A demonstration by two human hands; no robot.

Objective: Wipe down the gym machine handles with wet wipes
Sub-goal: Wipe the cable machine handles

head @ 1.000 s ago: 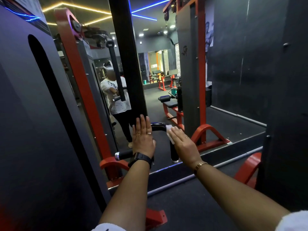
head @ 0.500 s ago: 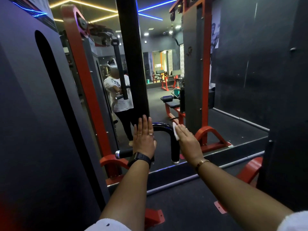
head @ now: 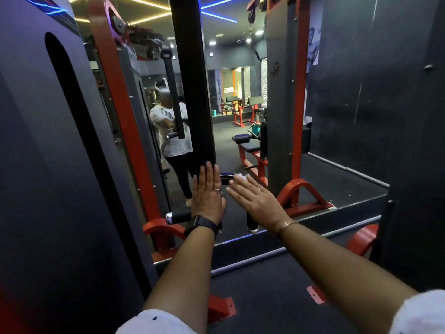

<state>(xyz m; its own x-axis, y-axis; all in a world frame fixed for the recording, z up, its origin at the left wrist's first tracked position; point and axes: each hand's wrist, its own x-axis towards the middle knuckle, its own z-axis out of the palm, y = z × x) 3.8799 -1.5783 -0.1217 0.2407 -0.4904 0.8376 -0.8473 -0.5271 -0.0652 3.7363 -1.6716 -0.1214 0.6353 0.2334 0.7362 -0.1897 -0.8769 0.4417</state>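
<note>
The right hand (head: 255, 198) presses the wet wipe (head: 241, 177) under straight fingers, not curled round it; the left hand (head: 208, 197) lies flat and open over the handle (head: 177, 216); the wipe has climbed from the handle's right leg onto its top bend, beside the left fingers; the chrome-capped left end likely remains to wipe.

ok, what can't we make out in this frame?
1. The wipe: head view, mostly under the right hand's fingers; only a white corner shows.
2. The handle: head view, its bend is covered by both hands.
3. The left hand: head view, its back faces the camera, so what the palm touches is hidden.
</note>
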